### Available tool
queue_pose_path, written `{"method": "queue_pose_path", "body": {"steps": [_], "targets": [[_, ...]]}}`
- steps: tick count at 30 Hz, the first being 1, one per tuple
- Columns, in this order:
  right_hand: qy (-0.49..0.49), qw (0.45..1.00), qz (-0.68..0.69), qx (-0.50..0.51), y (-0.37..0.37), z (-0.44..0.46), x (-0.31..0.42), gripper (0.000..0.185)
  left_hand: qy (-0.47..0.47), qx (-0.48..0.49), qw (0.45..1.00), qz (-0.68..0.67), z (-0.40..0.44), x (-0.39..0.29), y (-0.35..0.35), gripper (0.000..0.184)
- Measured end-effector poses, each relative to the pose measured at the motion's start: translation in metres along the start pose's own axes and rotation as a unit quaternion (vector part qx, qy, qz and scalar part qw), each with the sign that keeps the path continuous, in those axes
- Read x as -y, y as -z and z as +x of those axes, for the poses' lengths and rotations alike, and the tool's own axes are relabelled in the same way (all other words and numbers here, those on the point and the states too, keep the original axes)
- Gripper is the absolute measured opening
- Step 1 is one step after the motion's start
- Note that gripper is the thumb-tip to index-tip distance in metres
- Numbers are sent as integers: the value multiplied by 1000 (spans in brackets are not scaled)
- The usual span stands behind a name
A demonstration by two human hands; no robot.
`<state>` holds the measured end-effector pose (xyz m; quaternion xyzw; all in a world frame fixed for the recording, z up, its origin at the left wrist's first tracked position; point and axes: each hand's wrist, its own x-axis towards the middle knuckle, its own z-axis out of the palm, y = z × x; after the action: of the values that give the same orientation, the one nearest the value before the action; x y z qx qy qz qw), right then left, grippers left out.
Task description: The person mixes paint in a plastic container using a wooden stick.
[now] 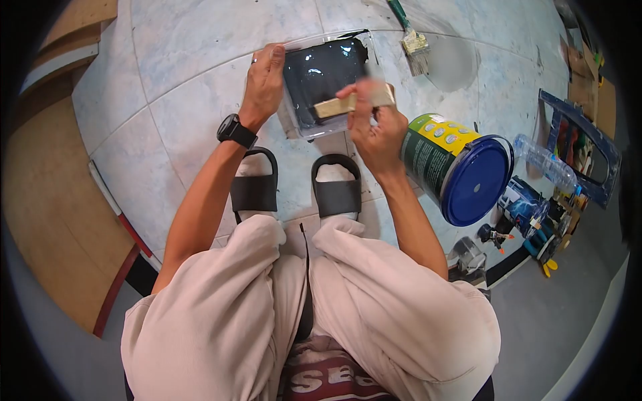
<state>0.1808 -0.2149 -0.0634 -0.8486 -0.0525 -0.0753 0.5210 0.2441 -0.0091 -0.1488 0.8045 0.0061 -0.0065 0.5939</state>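
A clear plastic tub (291,122) holding glossy black paint (321,70) sits on the tiled floor in front of my feet. My left hand (265,83), with a black watch on its wrist, grips the tub's left side. Above the tub's right side, my right hand (378,130) is closed around a flat, pale wooden stick (332,107). Its fingers are partly blurred, and the stick's left end lies over the paint. Whether the stick touches the paint, I cannot tell.
A paintbrush (414,47) with a green handle lies beyond the tub. To the right, a paint bucket (445,157) with a blue lid lies tilted. Further right are a plastic bottle (545,160), a dark frame (605,180) and tools. Wooden boards (60,220) stand left.
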Motion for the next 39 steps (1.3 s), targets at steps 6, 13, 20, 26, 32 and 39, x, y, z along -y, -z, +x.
{"method": "queue_pose_path", "body": {"steps": [6, 13, 20, 26, 32, 39], "targets": [[-7, 999, 16, -46, 12, 0, 8, 19, -33, 7, 999, 12, -2, 0, 1, 52], [7, 1000, 4, 16, 14, -16, 10, 13, -21, 5, 1000, -5, 0, 4, 0, 51], [35, 997, -29, -64, 49, 8, 3, 10, -32, 1, 999, -4, 0, 2, 0, 54], [111, 985, -131, -9, 54, 5, -6, 10, -29, 1, 1000, 1, 0, 2, 0, 56], [48, 988, -140, -48, 35, -31, 7, 8, -34, -22, 999, 3, -2, -1, -2, 56], [37, 998, 40, -5, -16, -1, 17, 9, -3, -4, 1000, 15, -1, -2, 0, 53]]}}
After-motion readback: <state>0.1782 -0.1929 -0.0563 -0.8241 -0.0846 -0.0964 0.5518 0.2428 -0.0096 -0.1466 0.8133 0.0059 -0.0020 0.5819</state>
